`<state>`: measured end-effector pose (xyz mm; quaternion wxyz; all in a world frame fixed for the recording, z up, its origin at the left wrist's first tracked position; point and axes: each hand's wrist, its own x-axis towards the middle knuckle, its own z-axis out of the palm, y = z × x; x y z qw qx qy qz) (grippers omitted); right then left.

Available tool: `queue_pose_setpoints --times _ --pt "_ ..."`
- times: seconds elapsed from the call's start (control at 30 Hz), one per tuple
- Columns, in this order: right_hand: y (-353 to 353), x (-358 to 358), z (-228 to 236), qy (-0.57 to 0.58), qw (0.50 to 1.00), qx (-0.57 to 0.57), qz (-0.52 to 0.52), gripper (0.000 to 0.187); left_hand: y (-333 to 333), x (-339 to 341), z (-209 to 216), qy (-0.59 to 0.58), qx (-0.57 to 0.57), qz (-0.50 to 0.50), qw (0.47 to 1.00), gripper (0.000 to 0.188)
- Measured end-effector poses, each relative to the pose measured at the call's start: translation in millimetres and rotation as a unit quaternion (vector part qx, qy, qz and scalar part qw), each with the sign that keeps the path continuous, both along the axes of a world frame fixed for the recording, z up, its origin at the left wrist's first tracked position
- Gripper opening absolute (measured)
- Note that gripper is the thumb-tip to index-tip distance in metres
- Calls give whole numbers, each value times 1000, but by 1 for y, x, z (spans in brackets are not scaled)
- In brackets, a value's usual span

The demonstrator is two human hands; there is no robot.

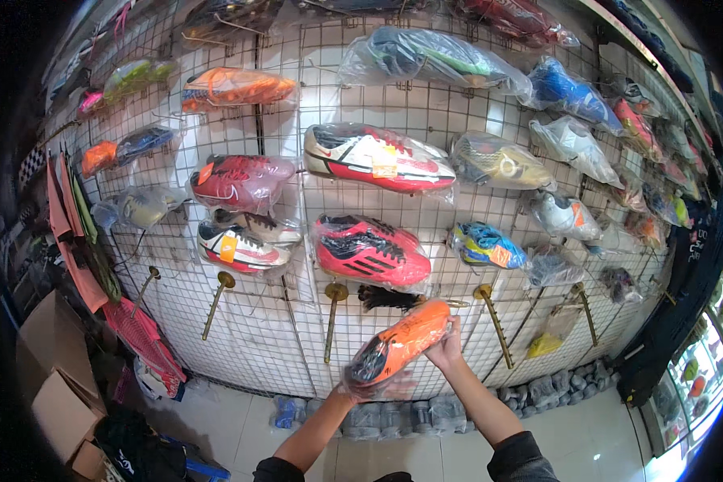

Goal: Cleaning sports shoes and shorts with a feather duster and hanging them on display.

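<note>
Held in front of me is an orange football boot (410,336) with a dark collar, wrapped in clear plastic. It lies tilted, toe up to the right and heel down to the left. My left hand (360,390) is closed at the heel end, partly hidden by the plastic. At the toe end, my right hand (446,347) grips from the right side. Just above the boot, a black tassel-like bundle (386,298) hangs by the wire grid. A bagged pink-red shoe with black stripes (373,253) is mounted higher up.
A wire grid wall (297,337) carries several bagged shoes, including a white and red one (377,157). Brass-coloured hooks (333,321) jut out below them. Wrapped grey bundles (418,418) line the floor (361,458). Cardboard boxes (56,353) stand at the left, a lit glass display (699,369) at the right.
</note>
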<state>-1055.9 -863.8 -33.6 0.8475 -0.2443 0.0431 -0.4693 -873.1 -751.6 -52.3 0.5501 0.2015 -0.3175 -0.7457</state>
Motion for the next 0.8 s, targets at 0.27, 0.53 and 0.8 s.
queue_pose_setpoints --times 0.27,0.53,0.8 --pt "-113 -40 -22 590 604 -468 -262 37 -16 35 -58 242 71 -180 951 74" --pt "-151 -47 -42 778 238 -493 -308 34 6 57 -33 126 148 23 981 68" --pt "-73 -73 -2 683 383 -544 -302 21 21 57 -24 -114 218 135 960 58"
